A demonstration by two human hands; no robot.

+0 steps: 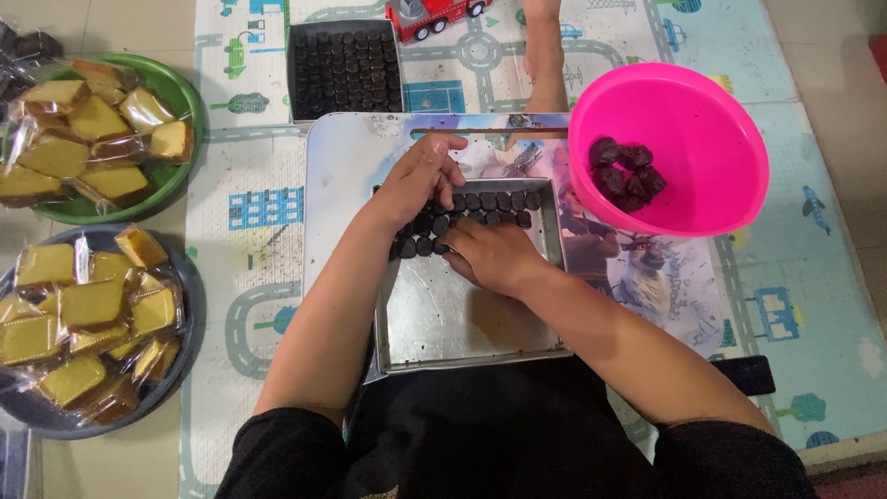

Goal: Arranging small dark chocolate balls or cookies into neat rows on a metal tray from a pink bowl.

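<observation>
A square metal tray [462,323] lies on a low printed table [351,157] in front of me. Rows of small dark round sweets [494,201] fill the tray's far end; its near half is bare metal. My left hand [420,180] rests palm down on the sweets at the tray's far left corner. My right hand [494,254] lies just below the rows, fingertips touching the nearest dark pieces. Whether either hand grips a piece is hidden by the fingers.
A pink plastic bowl [711,111] with several dark lumps [626,174] stands at the right. A black tray [344,69] full of dark sweets sits behind. At the left, a green bowl [180,92] and a grey tray [189,277] hold wrapped yellow cakes. A red toy truck [434,14] is beyond.
</observation>
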